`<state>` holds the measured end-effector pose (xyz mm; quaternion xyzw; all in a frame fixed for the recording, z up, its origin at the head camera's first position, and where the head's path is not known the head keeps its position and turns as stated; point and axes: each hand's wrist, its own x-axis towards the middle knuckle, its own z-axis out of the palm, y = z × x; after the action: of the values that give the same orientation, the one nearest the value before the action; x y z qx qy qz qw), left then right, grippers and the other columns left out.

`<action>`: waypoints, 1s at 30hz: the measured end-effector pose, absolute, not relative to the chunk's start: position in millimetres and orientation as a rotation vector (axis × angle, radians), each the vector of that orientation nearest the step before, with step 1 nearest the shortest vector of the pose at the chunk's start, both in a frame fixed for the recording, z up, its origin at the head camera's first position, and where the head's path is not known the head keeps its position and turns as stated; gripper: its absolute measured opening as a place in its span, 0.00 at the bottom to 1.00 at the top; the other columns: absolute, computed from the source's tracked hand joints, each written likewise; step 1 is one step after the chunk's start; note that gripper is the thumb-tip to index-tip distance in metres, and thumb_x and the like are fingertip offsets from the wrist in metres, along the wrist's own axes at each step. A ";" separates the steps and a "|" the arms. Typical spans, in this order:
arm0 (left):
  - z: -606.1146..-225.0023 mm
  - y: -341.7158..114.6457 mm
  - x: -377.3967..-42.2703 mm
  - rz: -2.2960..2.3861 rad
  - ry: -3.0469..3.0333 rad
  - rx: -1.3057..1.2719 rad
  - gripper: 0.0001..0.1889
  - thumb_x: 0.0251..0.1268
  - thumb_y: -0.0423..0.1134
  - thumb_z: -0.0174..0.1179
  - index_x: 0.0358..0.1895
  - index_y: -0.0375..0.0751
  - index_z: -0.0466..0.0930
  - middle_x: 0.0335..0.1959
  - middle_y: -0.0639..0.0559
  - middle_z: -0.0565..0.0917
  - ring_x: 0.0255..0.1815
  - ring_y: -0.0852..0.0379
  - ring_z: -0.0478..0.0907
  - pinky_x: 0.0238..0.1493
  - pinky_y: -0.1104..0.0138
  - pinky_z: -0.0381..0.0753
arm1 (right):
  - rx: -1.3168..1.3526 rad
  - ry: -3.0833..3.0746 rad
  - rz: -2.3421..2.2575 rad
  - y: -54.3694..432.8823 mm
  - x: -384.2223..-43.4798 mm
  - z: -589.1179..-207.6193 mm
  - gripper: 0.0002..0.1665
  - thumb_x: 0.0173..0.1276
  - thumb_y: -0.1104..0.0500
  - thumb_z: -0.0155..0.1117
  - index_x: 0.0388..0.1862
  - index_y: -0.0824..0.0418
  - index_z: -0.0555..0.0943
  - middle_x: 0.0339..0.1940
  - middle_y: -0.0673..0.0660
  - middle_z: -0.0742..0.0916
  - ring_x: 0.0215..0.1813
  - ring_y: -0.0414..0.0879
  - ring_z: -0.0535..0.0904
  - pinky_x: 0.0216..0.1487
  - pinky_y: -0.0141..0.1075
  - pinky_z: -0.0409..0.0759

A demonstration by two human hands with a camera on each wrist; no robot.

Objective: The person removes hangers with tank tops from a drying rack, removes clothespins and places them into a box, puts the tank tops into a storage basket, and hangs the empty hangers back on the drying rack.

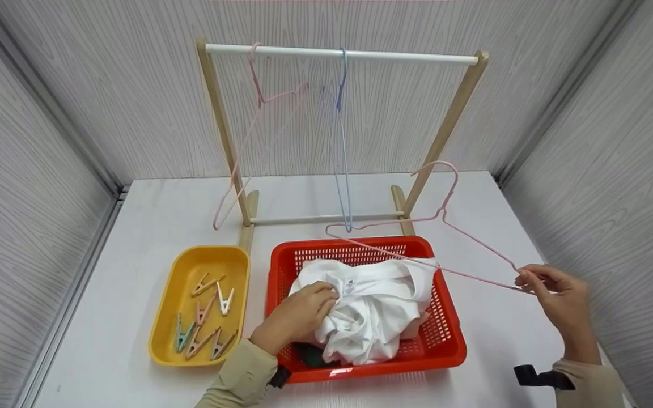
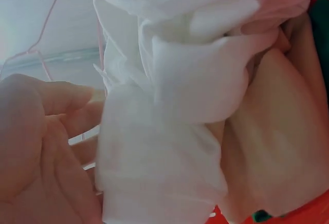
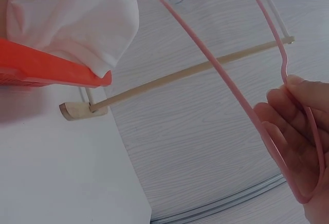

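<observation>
A white garment [image 1: 383, 306] with a small label lies bunched in a red basket [image 1: 451, 340]. My left hand [image 1: 301, 314] is at the garment's left side, its bent fingers pinching the cloth. From the left wrist the white folds [image 2: 164, 90] fill the middle, and my left hand [image 2: 46, 136] has its fingertips partly hidden behind them. My right hand [image 1: 564, 294] holds a pink hanger [image 1: 476, 238] by one end, with the hook up and the far end over the basket. Seen from the right wrist, thumb and fingers of my right hand [image 3: 298, 116] grip the hanger [image 3: 221, 75].
Behind the basket stands a wooden rack [image 1: 451, 119] with a white rod [image 1: 406, 55]. Another pink hanger [image 1: 238, 153] and a blue hanger [image 1: 344, 153] hang from it. A yellow tray [image 1: 163, 323] with several clothespins [image 1: 224, 297] is on the left. Dark green cloth [image 1: 309, 354] shows inside the basket.
</observation>
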<state>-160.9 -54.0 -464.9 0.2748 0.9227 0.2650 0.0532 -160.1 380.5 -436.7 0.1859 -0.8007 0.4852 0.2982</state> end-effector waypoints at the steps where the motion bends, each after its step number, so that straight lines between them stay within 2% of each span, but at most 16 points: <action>1: -465.6 -52.5 -160.3 0.770 2.803 0.858 0.15 0.73 0.40 0.49 0.54 0.39 0.80 0.57 0.44 0.80 0.61 0.48 0.76 0.66 0.55 0.75 | 0.490 -2.128 1.290 379.8 -160.7 -437.0 0.08 0.50 0.88 0.58 0.30 0.86 0.78 0.27 0.33 0.87 0.28 0.25 0.83 0.30 0.17 0.80; 10: -472.4 -47.3 -158.0 0.600 2.758 0.938 0.14 0.69 0.35 0.50 0.50 0.34 0.81 0.51 0.42 0.82 0.52 0.48 0.80 0.60 0.59 0.80 | 0.408 -2.074 1.359 366.4 -165.2 -436.7 0.06 0.52 0.88 0.57 0.29 0.87 0.77 0.25 0.37 0.87 0.27 0.26 0.83 0.29 0.18 0.80; 14: -470.2 -47.0 -158.7 0.641 2.662 0.877 0.13 0.68 0.36 0.51 0.47 0.33 0.82 0.50 0.41 0.84 0.52 0.46 0.81 0.59 0.56 0.79 | 0.350 -2.082 1.312 361.9 -167.5 -435.7 0.05 0.53 0.86 0.59 0.29 0.85 0.79 0.25 0.34 0.86 0.27 0.24 0.82 0.28 0.17 0.80; 20: -462.8 -55.2 -163.8 0.711 2.554 0.822 0.14 0.71 0.38 0.51 0.49 0.35 0.82 0.51 0.42 0.85 0.53 0.45 0.80 0.63 0.53 0.76 | 0.320 -2.105 1.240 354.8 -171.2 -434.2 0.05 0.54 0.83 0.61 0.31 0.81 0.81 0.26 0.30 0.85 0.28 0.22 0.82 0.29 0.16 0.79; 27: -463.6 -69.4 -166.2 0.955 2.600 0.811 0.12 0.69 0.36 0.53 0.45 0.32 0.82 0.43 0.40 0.85 0.44 0.44 0.81 0.57 0.49 0.79 | 0.295 -2.107 1.157 344.7 -175.7 -429.5 0.06 0.54 0.82 0.63 0.31 0.79 0.82 0.26 0.28 0.83 0.28 0.20 0.80 0.29 0.14 0.78; 30: -463.6 -74.0 -166.6 1.007 2.610 0.750 0.12 0.68 0.37 0.54 0.47 0.32 0.81 0.43 0.39 0.85 0.44 0.44 0.80 0.57 0.48 0.79 | 0.294 -2.098 1.124 339.4 -178.7 -426.2 0.06 0.54 0.82 0.62 0.31 0.78 0.83 0.26 0.30 0.83 0.29 0.19 0.80 0.30 0.14 0.78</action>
<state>-166.6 -74.0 -463.6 0.2570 0.8944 0.3451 0.1222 -178.7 339.4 -426.2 0.1142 -0.8151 0.4366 0.3632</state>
